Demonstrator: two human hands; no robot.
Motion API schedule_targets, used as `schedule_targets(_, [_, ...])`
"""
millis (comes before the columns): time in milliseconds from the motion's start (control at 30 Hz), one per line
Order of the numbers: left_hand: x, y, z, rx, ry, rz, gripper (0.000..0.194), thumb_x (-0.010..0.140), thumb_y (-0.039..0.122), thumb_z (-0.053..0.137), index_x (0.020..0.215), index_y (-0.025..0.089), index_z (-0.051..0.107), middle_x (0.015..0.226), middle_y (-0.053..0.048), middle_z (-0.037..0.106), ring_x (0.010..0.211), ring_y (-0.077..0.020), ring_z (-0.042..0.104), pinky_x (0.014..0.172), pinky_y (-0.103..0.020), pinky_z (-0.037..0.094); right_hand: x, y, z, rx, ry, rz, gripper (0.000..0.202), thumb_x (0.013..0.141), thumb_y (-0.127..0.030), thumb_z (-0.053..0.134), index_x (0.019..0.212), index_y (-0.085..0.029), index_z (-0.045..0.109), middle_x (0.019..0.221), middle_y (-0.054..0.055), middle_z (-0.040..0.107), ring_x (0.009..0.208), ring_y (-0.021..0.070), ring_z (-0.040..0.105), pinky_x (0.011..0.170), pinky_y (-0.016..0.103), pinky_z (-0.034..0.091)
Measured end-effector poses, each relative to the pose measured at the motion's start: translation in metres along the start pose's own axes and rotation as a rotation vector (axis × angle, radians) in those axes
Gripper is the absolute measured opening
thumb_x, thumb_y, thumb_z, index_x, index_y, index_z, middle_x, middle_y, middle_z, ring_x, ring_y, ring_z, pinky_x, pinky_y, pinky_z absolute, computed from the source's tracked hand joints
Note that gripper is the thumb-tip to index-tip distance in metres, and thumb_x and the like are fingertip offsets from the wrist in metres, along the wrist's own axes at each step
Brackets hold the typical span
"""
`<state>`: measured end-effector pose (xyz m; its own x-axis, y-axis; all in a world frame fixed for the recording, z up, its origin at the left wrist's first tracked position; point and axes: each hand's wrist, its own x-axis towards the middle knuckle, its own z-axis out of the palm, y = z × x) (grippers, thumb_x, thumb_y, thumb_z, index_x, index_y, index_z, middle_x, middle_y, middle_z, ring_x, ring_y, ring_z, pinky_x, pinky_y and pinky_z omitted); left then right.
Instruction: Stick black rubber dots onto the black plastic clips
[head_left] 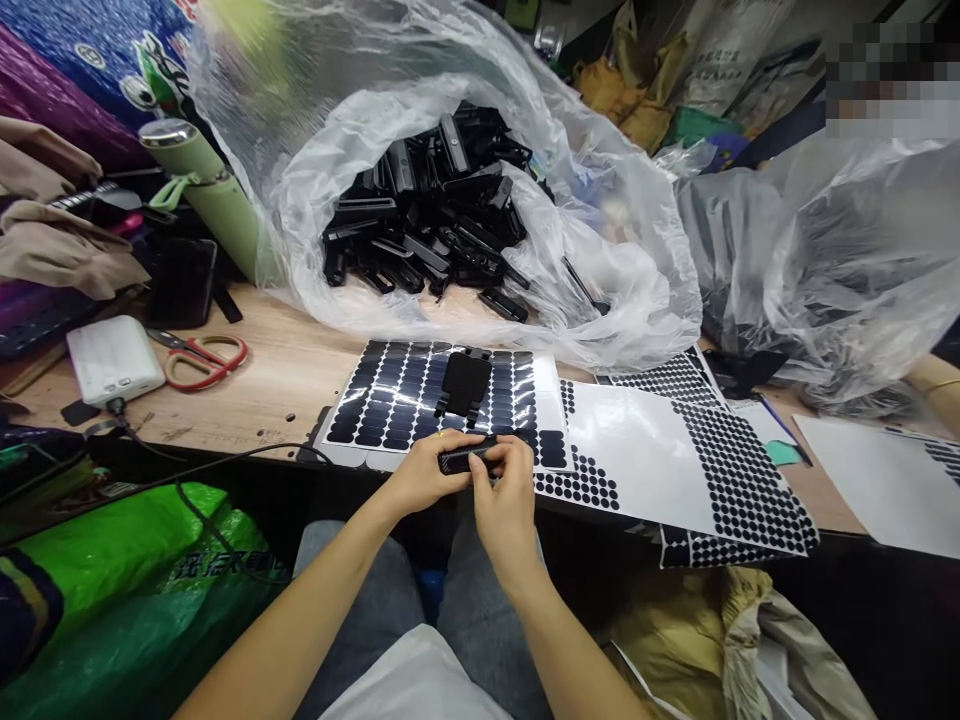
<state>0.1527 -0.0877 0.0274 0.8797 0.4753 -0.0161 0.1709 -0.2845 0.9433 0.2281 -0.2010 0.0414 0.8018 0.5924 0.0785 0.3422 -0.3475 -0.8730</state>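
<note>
My left hand (429, 472) and my right hand (510, 492) meet at the table's front edge, both closed on a small black part with a carbon-weave look (459, 459). The right thumb presses on its near face, and the fingers hide much of it. Just beyond them lies a sheet of black oblong stickers (386, 395). On that sheet rests a flat black plastic piece with prongs at both ends (466, 382). Further back, an open clear plastic bag (307, 200) holds a heap of black plastic parts (431, 215).
White sheets with black round stickers (739, 470) overlap to the right. On the left are red-handled scissors (206, 362), a white power bank (116, 358) with a cable, a phone (182, 283) and a green bottle (217, 205). Another plastic bag (817, 260) stands at right, near another person's arm (936, 385).
</note>
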Motion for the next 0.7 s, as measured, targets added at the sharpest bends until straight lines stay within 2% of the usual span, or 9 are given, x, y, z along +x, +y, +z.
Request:
schedule_targets(133, [-0.003,0.007,-0.003,-0.056,-0.001,-0.040,0.043,0.067,0.028,0.068,0.109,0.021,0.062,0.107,-0.005,0.062,0.099,-0.0219,0.057,0.090,-0.035,0.043,0.010,0.011,-0.020,-0.048,0.238,-0.032,0.034,0.072,-0.040,0.061,0.094,-0.020,0.045,0.116,0.013,0.045,0.113,0.0261,0.041,0.093,0.045,0.034])
schedule_targets(167, [-0.005,0.011,-0.003,-0.073,-0.015,-0.048,0.043,0.067,0.030,0.068,0.109,0.021,0.062,0.109,-0.005,0.062,0.101,-0.0223,0.057,0.091,-0.035,0.042,0.012,0.014,-0.029,-0.003,0.225,-0.016,0.038,0.072,-0.040,0.060,0.099,-0.020,0.045,0.117,0.013,0.046,0.113,0.0256,0.042,0.093,0.044,0.034])
schedule_targets(233, [-0.008,0.022,-0.002,-0.104,-0.070,-0.064,0.043,0.068,0.033,0.068,0.109,0.022,0.062,0.109,-0.005,0.063,0.102,-0.0229,0.057,0.092,-0.035,0.042,0.015,0.017,-0.045,0.164,0.067,0.018,0.042,0.073,-0.040,0.059,0.108,-0.021,0.045,0.115,0.011,0.050,0.109,0.0230,0.047,0.091,0.041,0.037])
schedule_targets(333, [-0.009,0.036,0.006,-0.099,-0.145,-0.044,0.041,0.071,0.035,0.065,0.110,0.023,0.061,0.107,-0.005,0.063,0.101,-0.0234,0.057,0.092,-0.037,0.043,0.015,0.016,-0.063,0.427,-0.131,0.097,0.034,0.071,-0.039,0.061,0.098,-0.021,0.052,0.090,0.002,0.060,0.084,0.0168,0.058,0.075,0.031,0.046])
schedule_targets(433, [-0.008,0.041,0.016,0.040,-0.099,0.128,0.050,0.072,0.034,0.066,0.120,0.026,0.054,0.123,-0.007,0.053,0.112,-0.0248,0.050,0.097,-0.040,0.040,0.014,0.013,-0.069,0.602,-0.073,0.294,0.028,0.066,-0.041,0.066,0.082,-0.021,0.053,0.063,-0.005,0.052,0.049,0.0097,0.050,0.044,0.022,0.041])
schedule_targets(500, [-0.007,0.040,0.023,0.139,-0.070,0.293,0.051,0.074,0.031,0.064,0.123,0.028,0.051,0.132,-0.007,0.044,0.115,-0.0241,0.047,0.098,-0.039,0.039,0.014,0.013,-0.069,0.688,-0.052,0.391,0.029,0.065,-0.043,0.067,0.078,-0.021,0.052,0.054,-0.007,0.047,0.041,0.0084,0.045,0.035,0.020,0.033])
schedule_targets(567, [-0.006,0.040,0.027,0.184,-0.080,0.402,0.043,0.079,0.026,0.059,0.121,0.028,0.052,0.129,-0.007,0.047,0.112,-0.0216,0.050,0.096,-0.038,0.041,0.013,0.015,-0.070,0.730,-0.054,0.419,0.030,0.065,-0.044,0.066,0.076,-0.021,0.051,0.051,-0.007,0.047,0.040,0.0089,0.046,0.034,0.019,0.031])
schedule_targets(633, [-0.006,0.043,0.029,0.173,-0.087,0.420,0.039,0.080,0.024,0.057,0.119,0.026,0.055,0.118,-0.007,0.056,0.108,-0.0203,0.053,0.094,-0.036,0.042,0.011,0.019,-0.072,0.742,-0.065,0.408,0.030,0.066,-0.045,0.065,0.077,-0.021,0.051,0.051,-0.007,0.047,0.040,0.0089,0.046,0.034,0.019,0.031])
schedule_targets(700, [-0.006,0.048,0.031,0.112,-0.061,0.328,0.037,0.076,0.026,0.062,0.113,0.023,0.059,0.108,-0.007,0.061,0.100,-0.0208,0.057,0.089,-0.035,0.046,0.010,0.023,-0.078,0.752,-0.062,0.337,0.033,0.066,-0.046,0.065,0.083,-0.021,0.054,0.063,-0.003,0.054,0.045,0.0090,0.049,0.037,0.020,0.036])
